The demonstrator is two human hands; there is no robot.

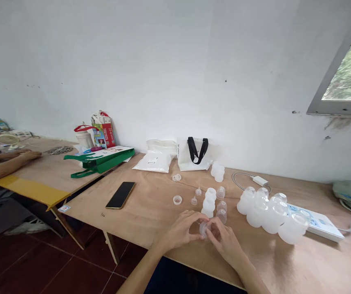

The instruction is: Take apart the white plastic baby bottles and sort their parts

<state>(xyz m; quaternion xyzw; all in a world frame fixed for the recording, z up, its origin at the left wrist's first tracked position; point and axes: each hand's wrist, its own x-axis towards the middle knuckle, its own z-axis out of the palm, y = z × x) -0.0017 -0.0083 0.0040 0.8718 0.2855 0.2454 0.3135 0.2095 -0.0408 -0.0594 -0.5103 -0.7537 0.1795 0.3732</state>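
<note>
Near the table's front edge, my left hand and my right hand meet around a small translucent bottle ring. Fingertips and thumbs of both pinch its rim; part of it is hidden by the fingers. Just beyond stand small white bottles in a row, with clear dome caps in another row at their right. Two bottle nipples sit left of the bottles. Farther left lie a white ring and another round bottle part.
Several frosted bottles with clear caps stand right, against a power strip. A phone lies left. White packages, a white bag and a green bag are farther back. Someone's arms rest on the neighbouring table.
</note>
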